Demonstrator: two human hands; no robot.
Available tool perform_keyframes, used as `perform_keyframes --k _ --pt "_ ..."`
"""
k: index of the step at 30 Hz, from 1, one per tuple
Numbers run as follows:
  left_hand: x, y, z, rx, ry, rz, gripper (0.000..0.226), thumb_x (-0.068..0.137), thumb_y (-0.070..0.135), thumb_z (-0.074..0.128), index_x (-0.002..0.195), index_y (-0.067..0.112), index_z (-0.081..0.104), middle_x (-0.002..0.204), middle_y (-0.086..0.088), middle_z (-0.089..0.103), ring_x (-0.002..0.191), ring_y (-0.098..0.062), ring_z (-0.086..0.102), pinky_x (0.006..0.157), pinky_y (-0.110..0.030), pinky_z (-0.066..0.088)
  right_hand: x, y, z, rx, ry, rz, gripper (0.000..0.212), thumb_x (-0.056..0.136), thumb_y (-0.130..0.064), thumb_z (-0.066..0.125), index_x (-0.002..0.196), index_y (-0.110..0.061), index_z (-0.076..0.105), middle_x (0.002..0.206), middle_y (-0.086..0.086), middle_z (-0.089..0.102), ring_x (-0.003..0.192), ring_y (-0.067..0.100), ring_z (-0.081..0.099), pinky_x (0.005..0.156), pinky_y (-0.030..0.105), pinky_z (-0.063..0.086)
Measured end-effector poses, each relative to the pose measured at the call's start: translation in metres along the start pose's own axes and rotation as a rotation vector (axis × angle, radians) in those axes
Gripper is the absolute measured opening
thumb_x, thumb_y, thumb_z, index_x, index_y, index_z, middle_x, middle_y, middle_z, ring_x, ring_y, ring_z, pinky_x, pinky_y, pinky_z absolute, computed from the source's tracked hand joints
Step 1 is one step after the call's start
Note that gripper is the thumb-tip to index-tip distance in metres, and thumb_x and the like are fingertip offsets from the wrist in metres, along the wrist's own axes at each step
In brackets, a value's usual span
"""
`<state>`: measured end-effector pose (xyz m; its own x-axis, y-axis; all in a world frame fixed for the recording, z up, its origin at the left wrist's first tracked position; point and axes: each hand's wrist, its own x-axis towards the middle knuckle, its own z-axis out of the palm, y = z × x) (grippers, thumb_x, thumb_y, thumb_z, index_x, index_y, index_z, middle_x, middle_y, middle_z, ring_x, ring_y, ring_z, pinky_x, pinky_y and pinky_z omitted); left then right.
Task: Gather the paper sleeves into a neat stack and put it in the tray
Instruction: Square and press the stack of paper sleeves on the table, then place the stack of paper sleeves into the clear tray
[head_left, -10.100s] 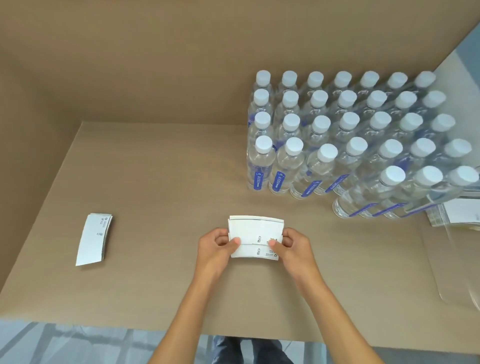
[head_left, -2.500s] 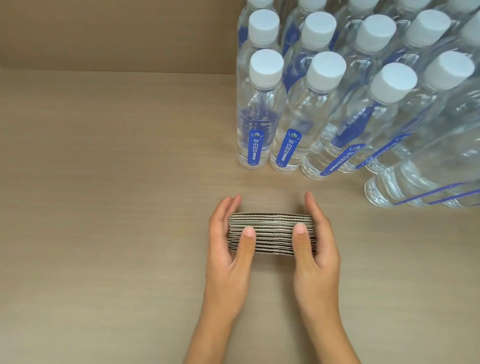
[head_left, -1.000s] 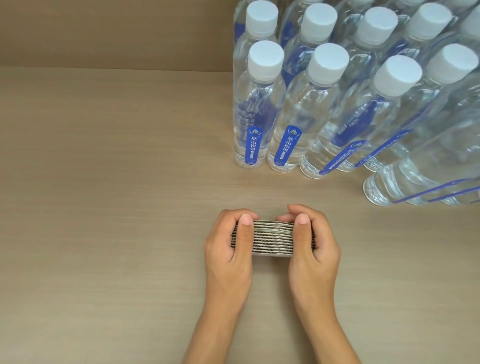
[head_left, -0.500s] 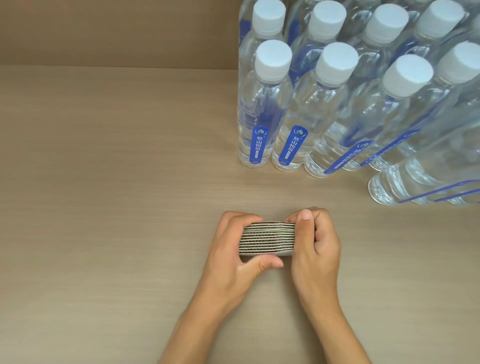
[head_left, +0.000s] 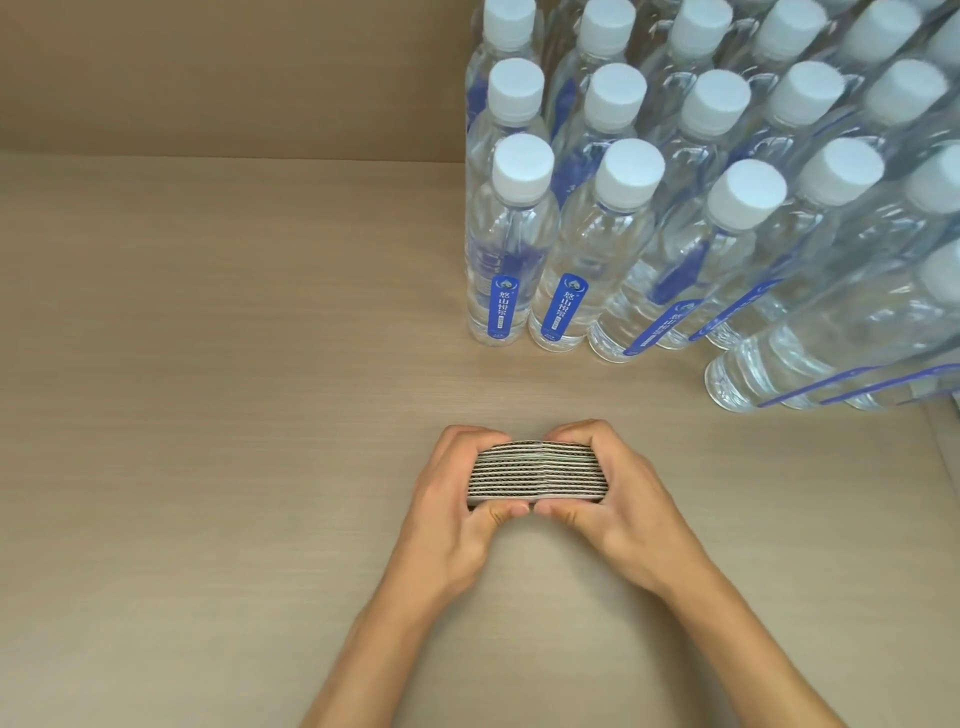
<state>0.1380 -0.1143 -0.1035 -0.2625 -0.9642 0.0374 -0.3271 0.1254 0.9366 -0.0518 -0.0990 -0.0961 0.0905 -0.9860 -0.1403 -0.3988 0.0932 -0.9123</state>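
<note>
A squared-up stack of paper sleeves (head_left: 537, 472) stands on edge at the middle of the table, its corrugated edges facing up at me. My left hand (head_left: 451, 512) clasps its left end and my right hand (head_left: 621, 506) clasps its right end. Both thumbs press along the near side and meet under the stack's middle, while the fingers curl over the far side. The tray is not in view.
Several rows of clear water bottles (head_left: 511, 244) with white caps and blue labels stand close behind and to the right of the stack. A brown cardboard wall (head_left: 234, 78) closes the back. The tan tabletop (head_left: 208, 415) stretches left of my hands.
Both thumbs have come off the stack's top edge and shifted to its near side, where they now meet. The stack stays in the same spot between my hands.
</note>
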Motion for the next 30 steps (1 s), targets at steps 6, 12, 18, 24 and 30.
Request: perform_keyframes --k 6,12,18,24,30 --pt "0.006 0.019 -0.009 -0.239 0.078 -0.289 0.065 0.055 -0.001 0.089 0.105 0.031 0.063 0.09 0.02 0.076 0.082 0.007 0.07 0.071 -0.008 0.052 -0.004 -0.01 -0.001 0.278 0.122 0.148 0.05 0.057 -0.017 0.091 0.096 -0.035 0.066 0.09 -0.015 0.075 0.078 -0.002 0.069 0.069 0.012 0.052" --pt "-0.015 0.066 0.013 -0.702 0.282 -0.545 0.056 0.059 0.009 0.089 0.111 0.012 0.069 0.105 -0.009 0.079 0.098 -0.028 0.075 0.079 -0.035 0.06 -0.027 -0.034 -0.004 0.758 0.219 0.281 0.041 0.069 -0.014 0.085 0.108 -0.01 0.071 0.106 0.018 0.076 0.095 0.031 0.073 0.08 0.039 0.059" --pt "-0.059 0.116 0.031 -0.853 0.367 -0.683 0.045 0.069 0.012 0.086 0.111 0.004 0.071 0.11 -0.016 0.077 0.102 -0.028 0.075 0.078 -0.027 0.06 -0.07 -0.072 -0.016 0.836 0.253 0.41 0.031 0.074 -0.016 0.081 0.104 -0.009 0.073 0.105 0.02 0.076 0.1 0.039 0.073 0.085 0.047 0.059" --pt "-0.072 0.14 0.033 -0.783 0.36 -0.708 0.039 0.064 0.022 0.088 0.1 0.014 0.076 0.104 -0.013 0.079 0.098 -0.029 0.076 0.083 -0.039 0.057 -0.093 -0.095 -0.022 0.844 0.283 0.488 0.041 0.074 -0.023 0.084 0.108 -0.005 0.07 0.106 0.02 0.077 0.103 0.042 0.071 0.095 0.057 0.055" --pt "-0.057 0.157 0.049 -0.806 0.344 -0.711 0.042 0.068 0.012 0.083 0.107 0.004 0.071 0.103 -0.016 0.078 0.099 -0.033 0.074 0.092 -0.047 0.056 -0.101 -0.101 -0.042 1.018 0.39 0.495 0.045 0.076 -0.018 0.083 0.111 0.006 0.066 0.108 0.026 0.075 0.099 0.036 0.073 0.084 0.041 0.059"
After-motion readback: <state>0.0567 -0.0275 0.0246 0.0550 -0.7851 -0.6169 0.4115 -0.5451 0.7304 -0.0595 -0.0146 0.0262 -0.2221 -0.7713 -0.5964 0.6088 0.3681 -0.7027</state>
